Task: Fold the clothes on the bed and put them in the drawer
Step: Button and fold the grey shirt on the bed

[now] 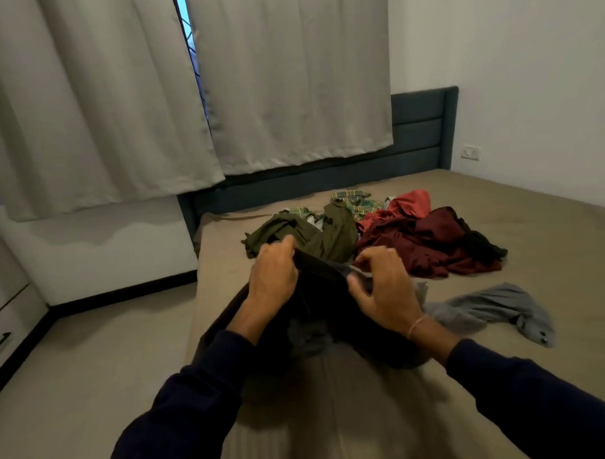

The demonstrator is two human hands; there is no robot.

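While both hands gripped the black garment [317, 297] above the bed [534, 228], left hand [273, 276] and right hand [382, 288] pinched its top edge, fingers curled. Beyond it lay olive clothes [304, 234]; maroon clothes [425, 242] and a grey garment [496, 308] lay to its right.

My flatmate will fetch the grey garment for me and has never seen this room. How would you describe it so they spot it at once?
Start at the bed with the dark headboard. A heap of red and olive clothes lies mid-mattress. The grey garment lies alone, nearer the foot and to the right of that heap, the only pale grey piece.
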